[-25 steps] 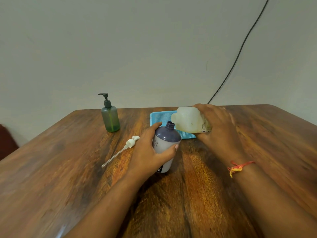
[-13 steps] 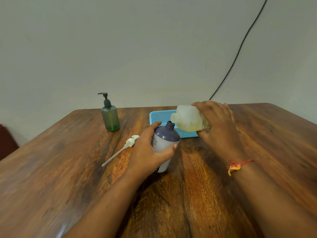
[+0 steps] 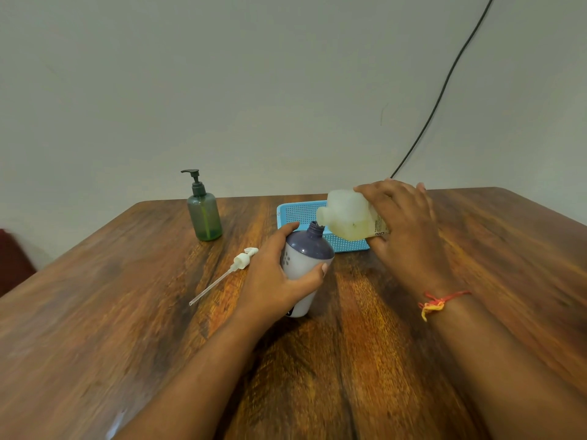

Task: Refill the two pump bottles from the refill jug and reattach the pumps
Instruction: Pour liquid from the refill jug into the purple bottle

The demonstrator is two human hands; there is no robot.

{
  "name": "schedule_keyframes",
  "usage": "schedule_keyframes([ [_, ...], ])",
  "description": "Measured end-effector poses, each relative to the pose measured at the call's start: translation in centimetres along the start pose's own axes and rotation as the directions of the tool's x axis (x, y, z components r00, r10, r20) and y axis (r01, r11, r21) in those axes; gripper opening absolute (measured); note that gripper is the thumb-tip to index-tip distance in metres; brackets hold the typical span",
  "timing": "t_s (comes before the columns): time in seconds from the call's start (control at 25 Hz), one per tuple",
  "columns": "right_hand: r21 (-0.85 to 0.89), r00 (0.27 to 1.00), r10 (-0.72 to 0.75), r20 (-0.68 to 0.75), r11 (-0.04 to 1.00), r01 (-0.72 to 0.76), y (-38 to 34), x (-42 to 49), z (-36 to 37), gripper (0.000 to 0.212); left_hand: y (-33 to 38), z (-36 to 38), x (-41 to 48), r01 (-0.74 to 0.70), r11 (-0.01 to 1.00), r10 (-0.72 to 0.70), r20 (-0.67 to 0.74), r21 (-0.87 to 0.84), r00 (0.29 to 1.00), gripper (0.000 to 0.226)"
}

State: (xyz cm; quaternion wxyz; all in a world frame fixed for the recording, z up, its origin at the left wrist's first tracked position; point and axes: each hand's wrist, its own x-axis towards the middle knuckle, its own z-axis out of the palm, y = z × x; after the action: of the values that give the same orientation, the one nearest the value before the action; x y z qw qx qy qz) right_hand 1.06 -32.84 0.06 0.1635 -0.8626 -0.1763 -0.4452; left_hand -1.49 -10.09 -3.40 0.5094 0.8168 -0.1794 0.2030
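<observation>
Head view is filled mostly by a wooden table (image 3: pixel 127 328), on which everything is set. Both forearms are seen reaching in from the bottom edge.

The right hand (image 3: pixel 403 223) is wrapped round the rear of the refill jug (image 3: pixel 349 214), fingers curled over its top. The jug is held tipped on its side in the air, with its mouth just above the open neck of the white bottle (image 3: pixel 306 252). Yellowish liquid is seen pooled in the jug's lower side; whether any is flowing cannot be told.

The left hand (image 3: pixel 273 281) is closed round the white bottle, thumb on the near side and fingers behind. The bottle is held standing on the table, slightly tilted, with much of its body covered by the hand.

A blue tray (image 3: pixel 298 212) is partly hidden behind jug and bottle. The green pump bottle (image 3: pixel 205 217) is stood upright well to the left, pump fitted. The loose pump (image 3: pixel 244 258) is laid flat beside the left hand. The jug's label is cut off by the fingers and cannot be read.
</observation>
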Motion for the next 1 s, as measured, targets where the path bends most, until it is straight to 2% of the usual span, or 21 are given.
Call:
schedule_keyframes([
  [0.28, 0.000, 1.000, 0.003, 0.004, 1.000, -0.003, 0.00, 0.03, 0.06, 0.079, 0.09, -0.02, -0.02, -0.008, 1.000, 0.009, -0.003, 0.021, 1.000, 0.089],
  [0.72, -0.011, 1.000, -0.007, 0.006, 1.000, 0.007, 0.03, 0.01, -0.13, 0.081, 0.04, -0.01, -0.04, 0.003, 1.000, -0.003, 0.002, 0.019, 1.000, 0.081],
  [1.0, -0.017, 1.000, -0.017, -0.003, 1.000, 0.017, 0.22, 0.13, -0.13, 0.082, 0.34, 0.00, -0.21, 0.002, 1.000, -0.002, -0.001, -0.002, 1.000, 0.088],
])
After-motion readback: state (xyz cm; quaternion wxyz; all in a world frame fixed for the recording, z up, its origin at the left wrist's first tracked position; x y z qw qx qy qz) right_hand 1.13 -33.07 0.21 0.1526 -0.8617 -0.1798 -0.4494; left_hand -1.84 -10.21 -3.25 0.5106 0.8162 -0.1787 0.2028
